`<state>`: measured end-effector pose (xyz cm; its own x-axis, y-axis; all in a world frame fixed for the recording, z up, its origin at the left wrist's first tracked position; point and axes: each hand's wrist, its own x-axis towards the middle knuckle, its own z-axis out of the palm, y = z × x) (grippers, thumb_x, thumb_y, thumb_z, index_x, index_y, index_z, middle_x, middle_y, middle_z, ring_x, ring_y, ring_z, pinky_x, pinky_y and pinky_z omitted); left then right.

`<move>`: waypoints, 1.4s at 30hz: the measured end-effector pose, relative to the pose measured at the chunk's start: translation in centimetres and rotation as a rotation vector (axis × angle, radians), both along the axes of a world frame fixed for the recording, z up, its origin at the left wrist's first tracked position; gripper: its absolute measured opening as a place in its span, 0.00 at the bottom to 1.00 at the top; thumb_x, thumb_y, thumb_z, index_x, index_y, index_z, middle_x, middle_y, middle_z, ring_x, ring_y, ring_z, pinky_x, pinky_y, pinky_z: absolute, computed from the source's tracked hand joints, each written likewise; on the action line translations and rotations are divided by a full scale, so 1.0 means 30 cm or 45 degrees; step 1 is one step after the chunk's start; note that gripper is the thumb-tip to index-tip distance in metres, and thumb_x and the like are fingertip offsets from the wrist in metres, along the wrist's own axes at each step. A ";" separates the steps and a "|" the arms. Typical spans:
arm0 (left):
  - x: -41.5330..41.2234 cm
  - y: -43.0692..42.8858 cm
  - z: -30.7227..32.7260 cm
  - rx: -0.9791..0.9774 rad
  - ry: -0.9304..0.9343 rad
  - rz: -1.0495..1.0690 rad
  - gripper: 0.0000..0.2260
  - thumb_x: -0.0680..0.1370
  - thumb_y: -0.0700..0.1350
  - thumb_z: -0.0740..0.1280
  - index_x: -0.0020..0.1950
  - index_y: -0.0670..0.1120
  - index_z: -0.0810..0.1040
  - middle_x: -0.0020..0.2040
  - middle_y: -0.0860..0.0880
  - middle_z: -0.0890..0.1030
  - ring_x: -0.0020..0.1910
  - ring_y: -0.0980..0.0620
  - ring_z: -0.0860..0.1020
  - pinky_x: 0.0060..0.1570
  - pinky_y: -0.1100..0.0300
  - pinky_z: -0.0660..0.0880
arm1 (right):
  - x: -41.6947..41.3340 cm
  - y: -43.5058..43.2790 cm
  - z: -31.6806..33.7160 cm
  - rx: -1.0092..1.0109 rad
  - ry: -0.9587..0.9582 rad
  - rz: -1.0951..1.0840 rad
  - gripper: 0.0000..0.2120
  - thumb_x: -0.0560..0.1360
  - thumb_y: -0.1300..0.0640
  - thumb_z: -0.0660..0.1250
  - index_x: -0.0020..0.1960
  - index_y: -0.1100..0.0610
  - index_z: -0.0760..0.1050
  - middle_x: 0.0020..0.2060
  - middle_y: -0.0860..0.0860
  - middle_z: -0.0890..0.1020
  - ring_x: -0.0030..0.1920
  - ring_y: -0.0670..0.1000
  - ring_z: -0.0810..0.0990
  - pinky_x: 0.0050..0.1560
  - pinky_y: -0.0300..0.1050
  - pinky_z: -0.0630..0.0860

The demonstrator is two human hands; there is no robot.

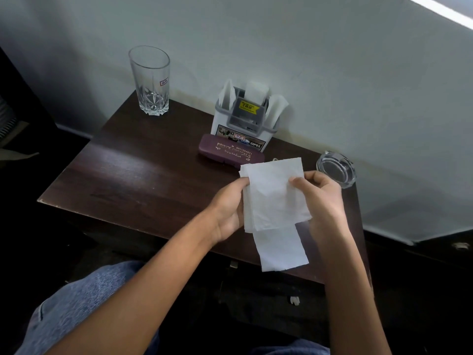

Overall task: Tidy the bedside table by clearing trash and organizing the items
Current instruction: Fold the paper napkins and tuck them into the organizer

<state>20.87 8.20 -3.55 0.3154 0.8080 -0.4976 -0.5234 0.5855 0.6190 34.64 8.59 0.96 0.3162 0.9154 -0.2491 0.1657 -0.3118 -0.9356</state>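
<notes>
I see my left hand [228, 208] and right hand [323, 201] both in a pinching grip on a white tissue [273, 208] at centre frame, above the dark desk [133, 172]. Its long axis runs top to bottom, one layer hanging toward the lower edge. Beyond sit a maroon spectacle case [230, 152], organizer [243, 119], ashtray [336, 169] at right, and a glass [151, 80] upper left.

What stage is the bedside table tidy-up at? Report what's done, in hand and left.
Done: the drinking glass, tissue organizer and spectacle case sit in order near the wall, and no loose trash shows on the table. In hand: the left hand and right hand hold a white tissue. Left: stowing or binning it; the glass ashtray sits apart.
</notes>
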 end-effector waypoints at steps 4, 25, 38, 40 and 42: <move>0.001 -0.002 0.004 -0.012 -0.079 0.005 0.18 0.80 0.49 0.53 0.57 0.45 0.79 0.50 0.46 0.84 0.48 0.48 0.81 0.55 0.53 0.75 | -0.008 0.005 -0.022 -0.036 -0.013 -0.007 0.05 0.71 0.65 0.67 0.38 0.58 0.75 0.38 0.55 0.78 0.40 0.54 0.74 0.43 0.48 0.70; -0.064 0.038 0.008 -0.140 0.112 0.234 0.08 0.80 0.42 0.59 0.52 0.43 0.77 0.46 0.45 0.82 0.43 0.47 0.81 0.45 0.53 0.77 | 0.050 0.022 -0.054 -0.049 0.024 0.063 0.08 0.75 0.56 0.66 0.53 0.56 0.78 0.49 0.53 0.82 0.50 0.50 0.80 0.53 0.47 0.75; -0.059 0.030 0.008 -0.094 0.204 0.235 0.05 0.78 0.39 0.62 0.49 0.43 0.77 0.45 0.44 0.82 0.42 0.47 0.80 0.44 0.52 0.78 | 0.035 0.022 -0.063 -0.127 0.035 0.147 0.09 0.76 0.60 0.65 0.56 0.57 0.76 0.46 0.56 0.83 0.42 0.55 0.82 0.49 0.54 0.78; -0.069 0.035 0.001 -0.112 0.313 0.341 0.05 0.78 0.40 0.62 0.46 0.46 0.76 0.45 0.45 0.81 0.42 0.46 0.79 0.43 0.51 0.77 | 0.087 0.022 -0.079 -0.158 -0.402 0.096 0.08 0.72 0.62 0.67 0.51 0.57 0.78 0.43 0.54 0.83 0.41 0.54 0.81 0.50 0.54 0.78; -0.080 0.038 0.000 -0.133 0.383 0.420 0.04 0.78 0.41 0.62 0.46 0.47 0.75 0.45 0.46 0.80 0.41 0.47 0.78 0.38 0.54 0.76 | 0.118 0.011 -0.100 -0.292 -0.693 0.178 0.09 0.70 0.62 0.68 0.49 0.58 0.79 0.42 0.54 0.82 0.42 0.54 0.81 0.47 0.50 0.77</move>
